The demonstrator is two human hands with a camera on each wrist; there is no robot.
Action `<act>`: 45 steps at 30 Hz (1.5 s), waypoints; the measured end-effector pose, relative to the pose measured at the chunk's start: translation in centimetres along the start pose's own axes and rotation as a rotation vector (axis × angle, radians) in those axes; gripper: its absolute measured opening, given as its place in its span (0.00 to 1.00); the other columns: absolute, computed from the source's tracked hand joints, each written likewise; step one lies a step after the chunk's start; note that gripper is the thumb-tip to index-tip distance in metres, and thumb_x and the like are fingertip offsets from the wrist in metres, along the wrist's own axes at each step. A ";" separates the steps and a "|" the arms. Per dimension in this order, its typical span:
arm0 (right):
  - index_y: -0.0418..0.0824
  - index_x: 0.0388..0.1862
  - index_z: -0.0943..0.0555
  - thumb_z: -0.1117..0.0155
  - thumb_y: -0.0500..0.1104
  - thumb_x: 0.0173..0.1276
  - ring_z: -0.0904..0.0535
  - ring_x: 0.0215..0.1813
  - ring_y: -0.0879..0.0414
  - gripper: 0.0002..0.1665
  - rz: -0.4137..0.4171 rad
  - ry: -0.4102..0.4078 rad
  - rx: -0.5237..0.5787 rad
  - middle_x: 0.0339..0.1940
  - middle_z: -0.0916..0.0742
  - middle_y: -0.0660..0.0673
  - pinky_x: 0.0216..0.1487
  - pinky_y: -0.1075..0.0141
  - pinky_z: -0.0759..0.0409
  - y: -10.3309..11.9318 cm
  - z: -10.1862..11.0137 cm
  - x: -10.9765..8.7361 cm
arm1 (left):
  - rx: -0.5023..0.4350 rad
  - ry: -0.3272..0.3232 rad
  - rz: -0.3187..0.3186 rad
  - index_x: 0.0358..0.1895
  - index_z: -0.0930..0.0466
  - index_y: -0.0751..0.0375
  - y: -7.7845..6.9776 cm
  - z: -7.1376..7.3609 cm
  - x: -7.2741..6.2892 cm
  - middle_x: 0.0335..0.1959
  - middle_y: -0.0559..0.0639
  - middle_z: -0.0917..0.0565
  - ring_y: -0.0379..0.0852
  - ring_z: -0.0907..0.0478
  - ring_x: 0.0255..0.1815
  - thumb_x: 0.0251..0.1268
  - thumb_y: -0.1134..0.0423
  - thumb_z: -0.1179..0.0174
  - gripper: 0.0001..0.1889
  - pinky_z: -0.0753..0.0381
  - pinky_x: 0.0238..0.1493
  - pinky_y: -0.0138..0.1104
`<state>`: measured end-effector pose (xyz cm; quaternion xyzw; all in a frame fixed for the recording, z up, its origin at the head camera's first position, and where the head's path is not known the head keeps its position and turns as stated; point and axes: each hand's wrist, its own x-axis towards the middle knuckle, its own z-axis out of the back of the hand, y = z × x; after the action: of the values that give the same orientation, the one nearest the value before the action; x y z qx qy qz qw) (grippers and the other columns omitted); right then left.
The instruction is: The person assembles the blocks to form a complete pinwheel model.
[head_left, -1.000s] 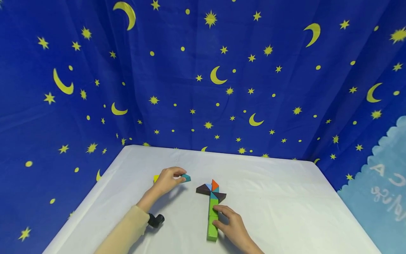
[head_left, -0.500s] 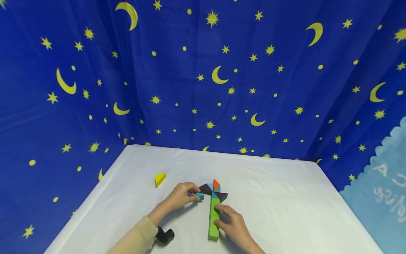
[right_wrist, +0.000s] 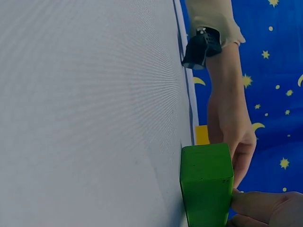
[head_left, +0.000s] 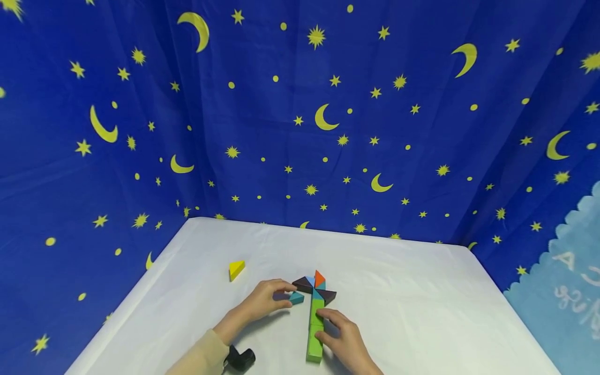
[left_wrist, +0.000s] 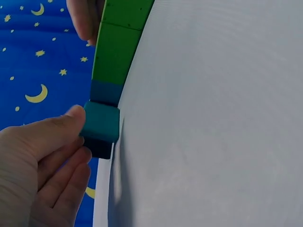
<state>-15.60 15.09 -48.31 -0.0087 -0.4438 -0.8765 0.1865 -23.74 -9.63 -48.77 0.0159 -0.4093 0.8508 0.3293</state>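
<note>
My left hand pinches a teal triangular block between thumb and fingers, close to the left side of a pinwheel-like figure. In the left wrist view, the thumb lies against the teal block. Two green blocks form the figure's stem. Above them sit dark triangles, a light blue one, an orange-red triangle and teal pieces. My right hand rests its thumb and fingertips along the stem's right side. In the right wrist view, the near green block stands beside the fingertips.
A yellow triangular block lies on the white table, left of the figure. A black wrist camera is strapped at the left sleeve. A blue curtain with moons and stars encloses the table's back and sides.
My left hand has carried the teal triangular block right and toward me, from beside the yellow block to the figure's left side. The right hand stays at the green stem.
</note>
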 end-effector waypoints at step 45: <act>0.36 0.55 0.22 0.31 0.46 0.60 0.25 0.58 0.43 0.26 0.043 -0.033 -0.018 0.55 0.19 0.42 0.56 0.51 0.25 -0.1 -0.1 0.0 | 0.167 -0.299 -0.142 0.43 0.16 0.60 -0.8 -3.6 1.4 0.41 0.48 0.16 0.45 0.20 0.45 0.53 0.67 0.31 0.12 0.20 0.48 0.39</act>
<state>-15.61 15.08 -48.48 -0.0343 -0.4388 -0.8758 0.1980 -23.55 -5.95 -50.19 0.1986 -0.3795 0.8445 0.3215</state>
